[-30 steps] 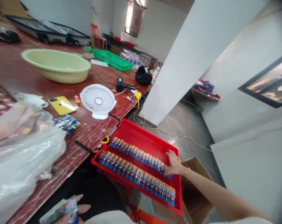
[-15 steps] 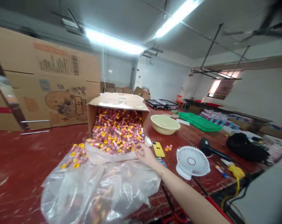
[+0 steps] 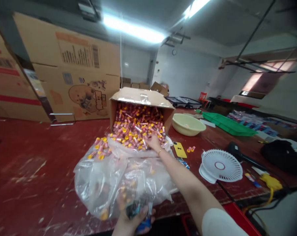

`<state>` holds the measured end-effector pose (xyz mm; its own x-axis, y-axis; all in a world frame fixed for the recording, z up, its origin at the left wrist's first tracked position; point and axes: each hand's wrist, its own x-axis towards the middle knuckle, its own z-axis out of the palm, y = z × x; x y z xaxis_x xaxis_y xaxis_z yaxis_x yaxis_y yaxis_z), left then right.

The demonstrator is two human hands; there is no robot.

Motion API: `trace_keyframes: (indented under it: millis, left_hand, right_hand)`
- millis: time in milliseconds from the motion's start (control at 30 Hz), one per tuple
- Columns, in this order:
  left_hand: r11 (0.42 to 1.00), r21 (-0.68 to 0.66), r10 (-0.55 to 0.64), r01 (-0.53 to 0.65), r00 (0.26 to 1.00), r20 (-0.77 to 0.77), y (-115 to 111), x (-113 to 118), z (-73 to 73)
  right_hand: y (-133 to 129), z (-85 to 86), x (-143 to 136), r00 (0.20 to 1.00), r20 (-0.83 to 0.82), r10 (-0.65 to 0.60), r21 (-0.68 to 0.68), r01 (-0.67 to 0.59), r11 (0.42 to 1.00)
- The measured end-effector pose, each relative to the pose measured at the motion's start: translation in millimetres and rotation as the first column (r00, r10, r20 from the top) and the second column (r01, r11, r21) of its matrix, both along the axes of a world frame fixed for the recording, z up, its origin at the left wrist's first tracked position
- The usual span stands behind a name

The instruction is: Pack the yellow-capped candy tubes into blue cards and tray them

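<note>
A cardboard box (image 3: 142,95) lies on its side on the red table, its opening full of small pink pieces with yellow caps (image 3: 131,126). My right hand (image 3: 153,141) reaches to the front of this heap; its fingers are bent among the pieces, and whether they grip one is hidden. A clear plastic bag (image 3: 99,177) spreads before the box, with several loose pieces on its left part. Low in the view, my left hand (image 3: 135,220) is closed around a blue and dark printed packet (image 3: 144,224), partly blurred.
Right of the box are a cream basin (image 3: 189,126), a yellow phone (image 3: 180,150), a white fan (image 3: 221,165), a green tray (image 3: 228,124) and a black handheld tool (image 3: 237,152). Large cartons (image 3: 89,75) stand at the back left. Cables hang at the right edge.
The view has shifted left and down. My right hand has moved further in, onto the heap. My left hand has come into view at the bottom, holding a packet.
</note>
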<state>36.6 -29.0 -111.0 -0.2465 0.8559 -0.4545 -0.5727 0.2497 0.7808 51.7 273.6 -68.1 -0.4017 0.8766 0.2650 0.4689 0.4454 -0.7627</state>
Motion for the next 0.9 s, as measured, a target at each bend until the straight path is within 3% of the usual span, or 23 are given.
trace_keyframes:
  millis: [67, 167, 267, 333, 400, 600, 767, 900]
  left_hand:
    - [0.999, -0.012, 0.047, -0.047, 0.999, -0.008, -3, 0, 4.1]
    - [0.998, -0.026, 0.056, -0.056, 0.998, -0.01, -5, -1, 12.3]
    - [0.999, -0.022, -0.035, 0.034, 0.999, -0.018, -4, 3, 16.4]
    - [0.996, -0.004, -0.09, 0.09, 0.995, -0.051, -2, 7, 16.3]
    - [0.994, 0.02, -0.104, 0.106, 0.991, -0.081, -1, 11, 15.5]
    - [0.999, 0.051, -0.015, 0.017, 0.999, -0.044, -1, 16, 17.4]
    - [0.997, 0.082, -0.007, 0.014, 0.996, -0.084, 0, 16, 14.9]
    - [0.996, 0.084, -0.005, 0.015, 0.993, -0.118, 0, 17, 12.5]
  right_hand:
    - [-21, -0.1, 12, 0.996, -0.088, 0.023, -0.064, -0.029, 0.998]
    - [-72, -0.7, 42, 0.966, -0.245, 0.083, -0.138, -0.12, 0.983]
    - [-132, -2.4, 81, 0.826, -0.536, 0.176, -0.247, -0.353, 0.903]
    - [-164, -3.3, 104, 0.729, -0.664, 0.165, -0.292, -0.456, 0.841]
    - [-185, -2.8, 121, 0.732, -0.661, 0.164, -0.305, -0.463, 0.832]
    - [-203, 4.6, 143, 0.835, -0.481, 0.268, -0.18, -0.393, 0.902]
    - [-208, 10.2, 147, 0.881, -0.347, 0.321, -0.069, -0.365, 0.929]
    - [-209, 11.7, 145, 0.882, -0.341, 0.324, -0.107, -0.379, 0.919]
